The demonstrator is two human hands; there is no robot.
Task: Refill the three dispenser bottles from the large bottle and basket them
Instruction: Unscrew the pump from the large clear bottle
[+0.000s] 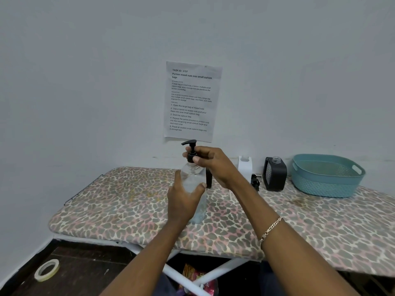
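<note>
A large clear bottle (195, 184) with a black pump top (190, 146) stands upright on the leopard-print board (119, 201). My left hand (183, 199) grips the bottle's body from the left. My right hand (210, 165) pinches the black collar of the pump at the bottle's neck. Behind my right hand a dark bottle (209, 178) is mostly hidden. Further right, by the wall, stand a white dispenser bottle (245, 167) and a black dispenser bottle (275, 174), both without pumps. A loose black pump (255, 182) lies between them. A teal basket (327, 176) sits at the far right.
A printed paper sheet (192, 101) is stuck on the wall behind the board. A roll of tape (47, 270) lies on the dark floor at lower left. White board legs (205, 278) and a colourful packet (196, 276) show below the board.
</note>
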